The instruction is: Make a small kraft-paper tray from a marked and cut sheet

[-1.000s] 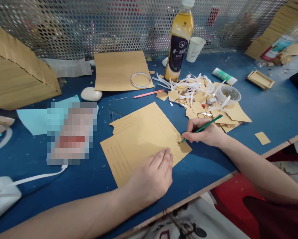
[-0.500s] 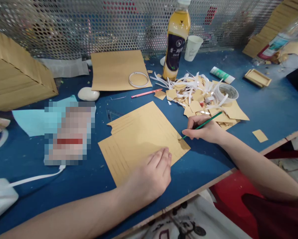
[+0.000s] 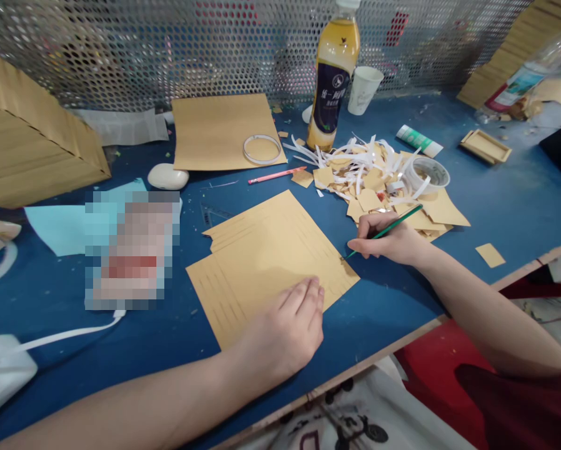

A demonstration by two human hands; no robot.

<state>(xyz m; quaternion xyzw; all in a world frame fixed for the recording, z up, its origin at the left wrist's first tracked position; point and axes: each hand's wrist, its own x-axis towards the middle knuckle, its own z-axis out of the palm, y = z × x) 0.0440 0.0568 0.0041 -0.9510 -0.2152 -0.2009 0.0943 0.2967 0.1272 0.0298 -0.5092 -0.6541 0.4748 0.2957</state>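
A tan card sheet [image 3: 271,250] with rows of thin dark lines along its edges lies on the blue table, with a notch at its left side. My left hand [image 3: 292,325] rests flat on its lower part, fingers stretched out and holding nothing. In my right hand [image 3: 386,239] is a slim green pen [image 3: 400,220], pinched between the fingers. Its tip is at the sheet's right edge, by some dark marks; whether it touches cannot be made out.
Paper scraps [image 3: 374,178], a tape roll [image 3: 428,175], a bottle [image 3: 332,81] and a paper cup [image 3: 365,90] stand behind my right hand. Left are a blurred-out phone-like object [image 3: 135,250] with a white cable [image 3: 74,334] and a white mouse [image 3: 168,177].
My right hand and the pen have shifted slightly up and to the right along the sheet's edge. My left hand stays in place on the sheet.
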